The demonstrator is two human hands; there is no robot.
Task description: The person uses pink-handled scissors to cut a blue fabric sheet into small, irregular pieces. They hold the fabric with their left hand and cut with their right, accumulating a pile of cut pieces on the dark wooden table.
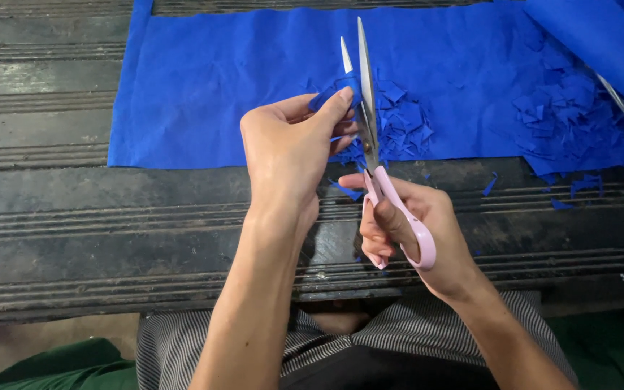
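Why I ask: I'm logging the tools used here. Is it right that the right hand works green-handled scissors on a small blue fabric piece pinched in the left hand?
Not quite: the scissors in the right hand have pink handles, not green. The head view shows this. The left hand does pinch a small blue fabric piece.

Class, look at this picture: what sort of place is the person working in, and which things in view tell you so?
Probably a small craft or sewing workshop. A worn, grooved dark workbench carries a sheet of blue fabric and heaps of cut blue scraps. The right hand works pink-handled scissors while the left hand holds a blue piece.
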